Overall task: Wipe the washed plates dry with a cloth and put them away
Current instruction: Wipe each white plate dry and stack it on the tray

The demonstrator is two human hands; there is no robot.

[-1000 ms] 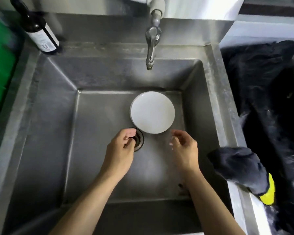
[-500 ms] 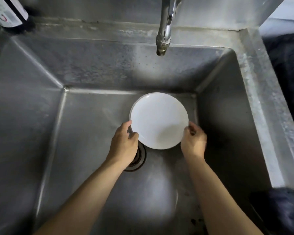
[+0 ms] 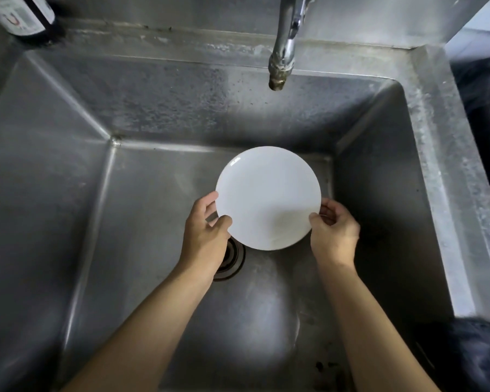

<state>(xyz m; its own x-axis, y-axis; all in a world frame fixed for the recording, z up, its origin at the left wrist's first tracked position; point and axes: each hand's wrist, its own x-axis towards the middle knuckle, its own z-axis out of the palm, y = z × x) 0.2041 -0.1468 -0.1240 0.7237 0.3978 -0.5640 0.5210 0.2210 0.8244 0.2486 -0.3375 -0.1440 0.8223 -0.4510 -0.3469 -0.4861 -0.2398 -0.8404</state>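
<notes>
One white plate is held inside the steel sink, toward its back right corner. Its left edge is pinched by the left hand, thumb on top; its right edge is gripped by the right hand with curled fingers. The drain is partly covered by the left hand and the plate. One tap hangs above. One dark bottle stands at the back left corner.
</notes>
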